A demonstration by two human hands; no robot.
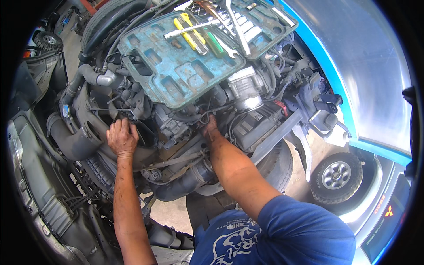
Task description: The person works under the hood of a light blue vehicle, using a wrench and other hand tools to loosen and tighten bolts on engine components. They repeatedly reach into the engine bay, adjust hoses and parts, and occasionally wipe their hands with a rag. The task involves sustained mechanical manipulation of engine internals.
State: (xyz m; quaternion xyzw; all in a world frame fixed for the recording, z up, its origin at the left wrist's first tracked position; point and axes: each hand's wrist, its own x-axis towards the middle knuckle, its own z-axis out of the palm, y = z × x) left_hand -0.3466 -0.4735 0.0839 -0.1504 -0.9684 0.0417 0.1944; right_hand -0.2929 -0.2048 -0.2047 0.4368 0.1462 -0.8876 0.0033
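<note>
My left hand (122, 137) is closed, knuckles up, at the edge of the dark fan shroud (148, 155) in the engine bay. Its curled fingers hide whatever they hold. My right hand (211, 126) reaches down among hoses beside a grey metal engine part (170, 126), and its fingertips are out of sight there. Just beyond it lies a worn blue plastic tool case (174, 66) on top of the engine. On the case are yellow utility knives (191, 33), a green-handled tool (215, 45), several wrenches (238, 26) and sockets (251, 31).
A black battery-like box (251, 128) sits right of my right hand. A wide black air duct (73, 138) is on the left. A thick black hose (183, 187) runs below my hands. A blue-edged metal panel (362, 57) and a wheel (336, 177) stand at the right.
</note>
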